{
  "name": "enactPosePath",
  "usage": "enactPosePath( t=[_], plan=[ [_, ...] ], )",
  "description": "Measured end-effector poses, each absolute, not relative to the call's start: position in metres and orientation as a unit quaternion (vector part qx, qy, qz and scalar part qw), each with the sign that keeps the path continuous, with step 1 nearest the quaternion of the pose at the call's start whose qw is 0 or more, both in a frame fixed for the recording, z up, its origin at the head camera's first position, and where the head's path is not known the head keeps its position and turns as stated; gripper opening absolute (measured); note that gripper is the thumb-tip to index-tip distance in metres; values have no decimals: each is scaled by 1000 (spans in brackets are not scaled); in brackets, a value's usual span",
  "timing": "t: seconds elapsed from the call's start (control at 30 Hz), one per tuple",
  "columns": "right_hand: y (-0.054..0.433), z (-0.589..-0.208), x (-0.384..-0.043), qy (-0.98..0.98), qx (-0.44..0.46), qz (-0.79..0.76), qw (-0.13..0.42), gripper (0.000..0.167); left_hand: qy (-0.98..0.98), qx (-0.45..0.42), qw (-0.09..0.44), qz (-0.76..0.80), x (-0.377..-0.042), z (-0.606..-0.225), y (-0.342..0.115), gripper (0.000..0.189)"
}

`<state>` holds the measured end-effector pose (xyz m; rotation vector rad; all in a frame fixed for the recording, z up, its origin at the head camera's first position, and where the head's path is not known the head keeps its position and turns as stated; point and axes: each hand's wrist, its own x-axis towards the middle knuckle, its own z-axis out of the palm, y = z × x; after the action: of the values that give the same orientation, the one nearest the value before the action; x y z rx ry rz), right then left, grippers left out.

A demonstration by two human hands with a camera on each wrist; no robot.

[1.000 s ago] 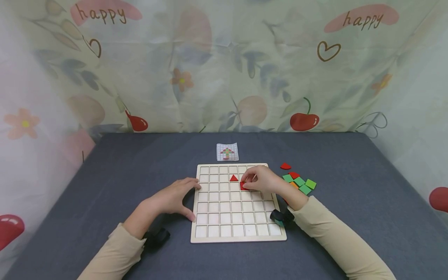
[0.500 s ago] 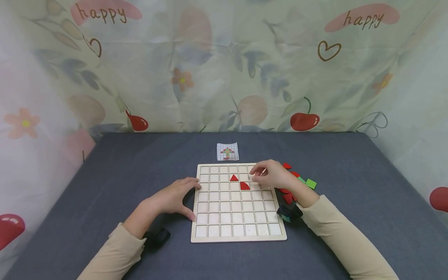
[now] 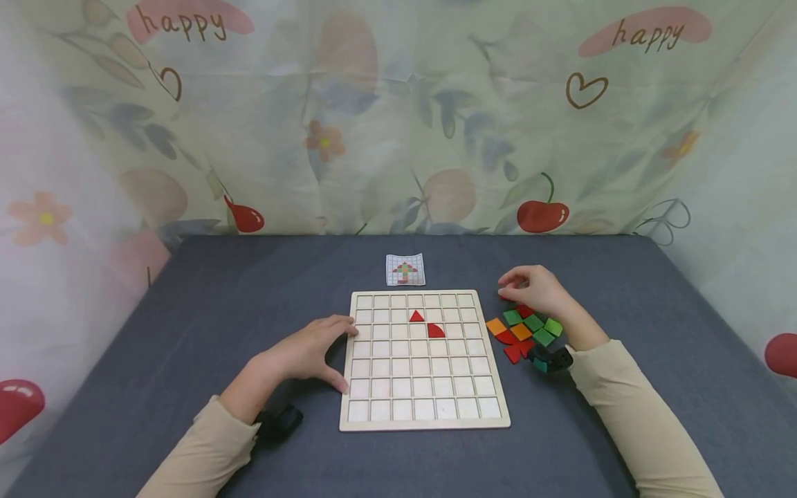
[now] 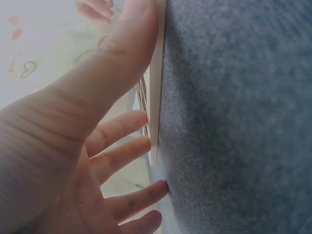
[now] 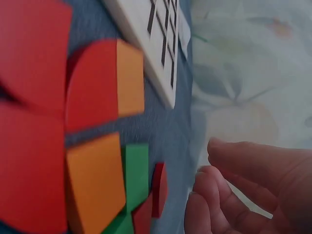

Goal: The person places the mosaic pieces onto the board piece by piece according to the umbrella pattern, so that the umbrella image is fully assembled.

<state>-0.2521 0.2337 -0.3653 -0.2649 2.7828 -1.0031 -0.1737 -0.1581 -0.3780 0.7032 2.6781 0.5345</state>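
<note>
A pale wooden grid board point(image 3: 398, 370) lies flat on the table. Two red pieces sit in its cells: a triangle point(image 3: 416, 317) and a quarter-round piece point(image 3: 435, 331). My left hand point(image 3: 305, 351) rests at the board's left edge, thumb and fingertips touching the rim, fingers spread. To the right of the board, my right hand point(image 3: 534, 289) hovers by the far end of a loose pile, its bent fingers close to the thumb and nothing between them. Beneath those fingertips lies a red piece point(image 5: 159, 190), largely hidden by the hand in the head view.
Loose pieces lie right of the board: several green squares point(image 3: 544, 337), orange squares point(image 3: 520, 333) and red curved pieces point(image 3: 512, 353). Behind the board is a small pattern card point(image 3: 405, 270) with a coloured arrow-like figure. A printed curtain point(image 3: 386, 138) hangs along the table's back edge.
My right hand has let go of the red quarter-round piece on the board and moved right and away to the loose pile. The left hand has stayed at the board's edge.
</note>
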Motion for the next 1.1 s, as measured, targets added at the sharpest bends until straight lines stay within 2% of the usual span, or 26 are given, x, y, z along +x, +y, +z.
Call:
enactPosePath(
  t=[0.17, 0.63, 1.1],
  plan=[
    [242, -370, -258, 942, -57, -320, 84, 31, 937, 244, 161, 189, -173, -378, -158, 88],
    [244, -378, -264, 950, -58, -289, 106, 38, 937, 243, 162, 192, -172, -376, -157, 88],
    [238, -373, -259, 958, -72, -263, 86, 31, 937, 245, 159, 190, -172, -377, -158, 88]
  ],
)
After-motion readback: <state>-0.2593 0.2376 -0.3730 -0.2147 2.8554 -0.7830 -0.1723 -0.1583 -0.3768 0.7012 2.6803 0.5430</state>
